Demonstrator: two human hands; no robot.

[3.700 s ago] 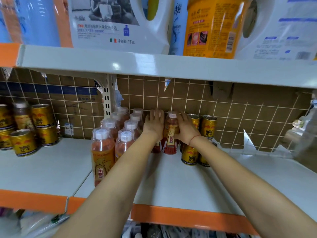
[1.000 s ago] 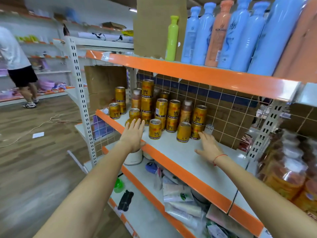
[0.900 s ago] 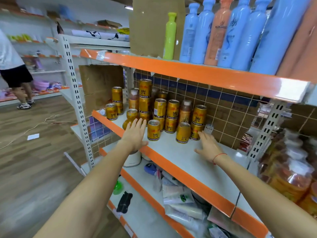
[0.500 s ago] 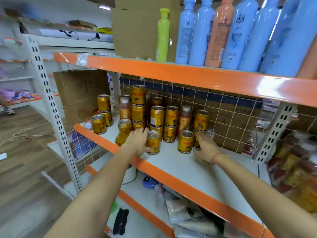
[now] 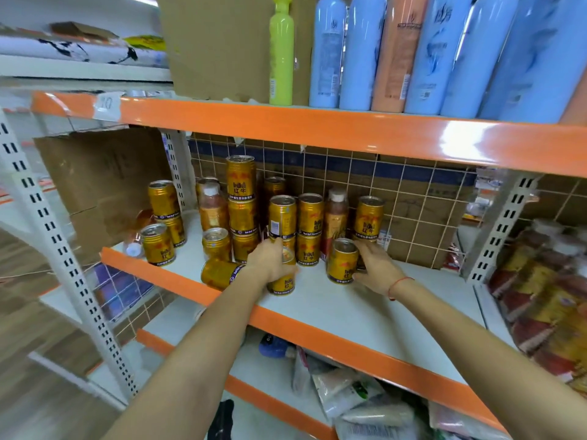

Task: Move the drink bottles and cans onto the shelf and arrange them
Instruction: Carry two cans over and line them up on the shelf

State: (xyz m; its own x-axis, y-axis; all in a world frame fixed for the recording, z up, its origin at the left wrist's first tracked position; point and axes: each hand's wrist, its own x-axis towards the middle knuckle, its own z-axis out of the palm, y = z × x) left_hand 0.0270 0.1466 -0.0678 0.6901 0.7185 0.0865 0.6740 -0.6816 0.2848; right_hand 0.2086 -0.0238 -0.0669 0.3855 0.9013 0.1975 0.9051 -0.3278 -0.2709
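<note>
The left hand [image 5: 270,263] curls around an upright gold can [image 5: 282,282] near the front of the shelf [image 5: 365,315], fingers wrapped over its top and side. The right hand [image 5: 376,269] holds a second gold can [image 5: 342,262] just to the right, thumb and fingers closed on its far side; a red string circles that wrist.

The shelf is a white board with an orange front edge, backed by a wire grid over brown cardboard. White slotted uprights carry it. Above, another orange-edged shelf bears a cardboard box [image 5: 222,42], a green bottle [image 5: 281,49] and a row of blue and peach bottles [image 5: 413,52]. Below lie soft packets, blurred. Wooden flooring shows at the left.

Behind the hands stand more gold cans [image 5: 241,198], some stacked two or three high, with two drink bottles [image 5: 335,217] with white caps among them. One can [image 5: 220,273] lies on its side, just beside the left wrist. Another bottle [image 5: 135,241] lies tipped at the shelf's left end.
</note>
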